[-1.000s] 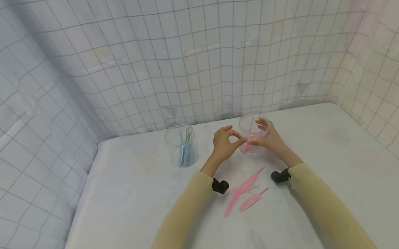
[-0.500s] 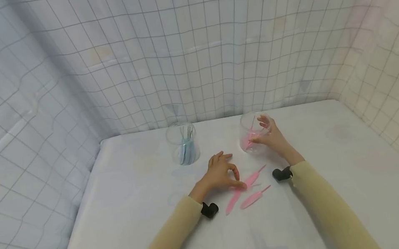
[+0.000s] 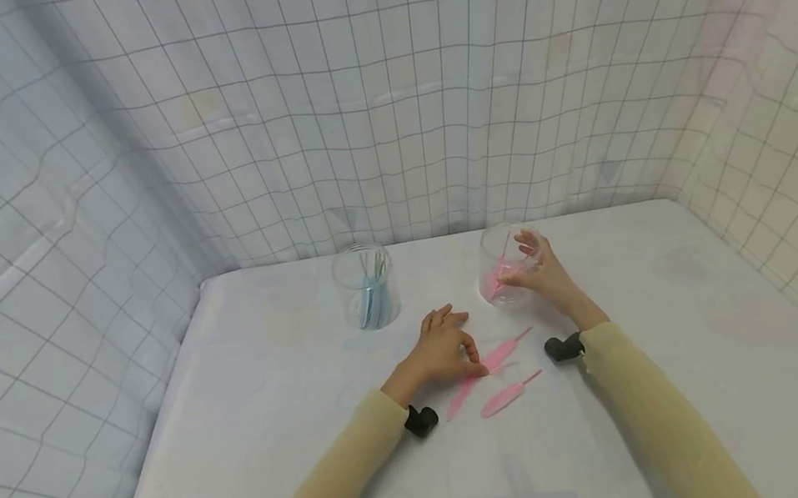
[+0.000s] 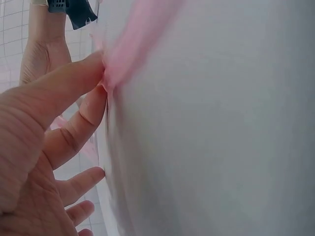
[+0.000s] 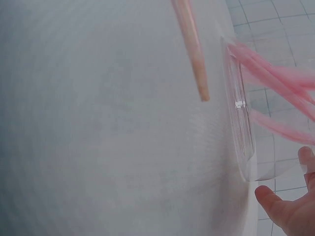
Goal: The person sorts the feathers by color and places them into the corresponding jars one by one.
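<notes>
My left hand [image 3: 443, 351] pinches a pink feather [image 3: 459, 403] between thumb and index finger, low over the white table. The left wrist view shows the fluffy feather [image 4: 130, 54] at the fingertips, its other fingers spread. Beside it lie a pink feather [image 3: 504, 399] and another [image 3: 502, 352] partly behind the thumb, with quills pointing to the upper right. My right hand [image 3: 552, 275] holds the side of a clear jar [image 3: 482, 276] containing pink feathers [image 3: 498, 281]. In the right wrist view, thumb and a fingertip lie at the jar's wall, other fingers out of frame.
A second clear jar [image 3: 341, 294] with several blue feathers [image 3: 375, 301] stands upright at the back left. White cloth with a grid pattern [image 3: 399, 131] hangs behind and at both sides of the table [image 3: 242, 438].
My left hand has come from the pink feathers' jar down to the feathers on the table and now pinches one, which has shifted slightly. My right hand stays at the jar.
</notes>
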Available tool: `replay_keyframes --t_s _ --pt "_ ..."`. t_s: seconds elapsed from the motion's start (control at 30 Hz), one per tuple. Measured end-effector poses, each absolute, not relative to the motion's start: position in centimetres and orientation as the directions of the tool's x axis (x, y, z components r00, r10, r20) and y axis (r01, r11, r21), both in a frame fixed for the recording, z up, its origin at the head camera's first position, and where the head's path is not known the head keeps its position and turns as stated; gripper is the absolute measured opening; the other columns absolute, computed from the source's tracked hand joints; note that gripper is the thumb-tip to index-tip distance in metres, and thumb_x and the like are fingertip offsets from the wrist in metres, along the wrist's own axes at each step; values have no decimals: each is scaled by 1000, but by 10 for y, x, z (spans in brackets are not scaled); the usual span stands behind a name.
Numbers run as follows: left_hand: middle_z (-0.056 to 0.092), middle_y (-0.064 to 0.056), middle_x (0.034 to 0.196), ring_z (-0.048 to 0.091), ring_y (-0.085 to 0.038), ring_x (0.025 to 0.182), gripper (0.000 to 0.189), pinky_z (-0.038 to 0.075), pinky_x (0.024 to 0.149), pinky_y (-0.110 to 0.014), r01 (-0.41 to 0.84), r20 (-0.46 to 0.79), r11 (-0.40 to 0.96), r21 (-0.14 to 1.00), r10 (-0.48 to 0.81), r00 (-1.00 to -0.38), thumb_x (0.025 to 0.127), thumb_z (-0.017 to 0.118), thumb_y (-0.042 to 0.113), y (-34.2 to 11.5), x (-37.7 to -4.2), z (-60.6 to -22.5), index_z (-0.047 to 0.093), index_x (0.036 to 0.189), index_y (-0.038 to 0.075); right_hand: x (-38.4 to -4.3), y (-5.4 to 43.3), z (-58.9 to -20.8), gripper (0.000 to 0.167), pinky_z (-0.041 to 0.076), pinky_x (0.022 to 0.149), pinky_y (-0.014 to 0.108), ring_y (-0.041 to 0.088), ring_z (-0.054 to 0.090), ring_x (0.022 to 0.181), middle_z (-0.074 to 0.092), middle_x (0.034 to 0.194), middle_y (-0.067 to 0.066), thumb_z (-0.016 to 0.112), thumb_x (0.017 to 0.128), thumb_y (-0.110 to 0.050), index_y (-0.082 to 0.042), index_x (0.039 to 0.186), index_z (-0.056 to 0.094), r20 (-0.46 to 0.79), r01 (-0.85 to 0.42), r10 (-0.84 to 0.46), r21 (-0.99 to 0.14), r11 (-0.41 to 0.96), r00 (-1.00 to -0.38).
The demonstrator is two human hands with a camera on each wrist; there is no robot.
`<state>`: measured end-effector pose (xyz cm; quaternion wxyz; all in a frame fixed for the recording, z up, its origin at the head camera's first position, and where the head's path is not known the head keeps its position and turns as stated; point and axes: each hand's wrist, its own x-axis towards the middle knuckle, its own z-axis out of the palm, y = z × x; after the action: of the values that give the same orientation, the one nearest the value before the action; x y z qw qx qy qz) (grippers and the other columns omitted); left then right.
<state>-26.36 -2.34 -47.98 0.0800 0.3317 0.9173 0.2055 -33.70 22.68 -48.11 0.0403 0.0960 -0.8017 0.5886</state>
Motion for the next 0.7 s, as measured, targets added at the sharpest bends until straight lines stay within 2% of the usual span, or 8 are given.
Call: replay_keyframes --t_s 0.17,0.43,0.53,0.7 --pt "37 -15 145 13 -36 139 17 6 109 -53 570 -14 683 457 646 -763 80 75 37 -25 -265 -482 68 68 28 -337 226 -479 99 21 108 51 29 22 138 26 152 11 81 77 -13 -12 150 15 157 -185 -119 -944 275 -980" --pt "39 -11 145 14 -34 139 15 8 109 -53 549 -17 677 490 637 -771 84 71 36 -26 -273 -485 70 72 28 -319 219 -457 94 22 107 53 36 22 137 25 150 20 77 78 -5 -1 148 14 173 -207 -143 -937 282 -975" --pt "40 -12 144 14 -35 139 15 8 108 -54 540 21 629 560 641 -768 86 69 36 -26 -278 -476 71 77 24 -317 218 -455 93 22 107 52 35 22 137 26 150 19 77 79 -6 -3 148 15 166 -200 -137 -938 285 -977" --pt "42 -14 142 18 -37 138 18 10 108 -56 545 152 500 673 628 -763 89 67 30 -22 -293 -448 72 85 14 -315 217 -454 93 22 108 52 35 21 137 24 150 18 77 80 -7 -4 148 14 149 -181 -135 -944 274 -980"
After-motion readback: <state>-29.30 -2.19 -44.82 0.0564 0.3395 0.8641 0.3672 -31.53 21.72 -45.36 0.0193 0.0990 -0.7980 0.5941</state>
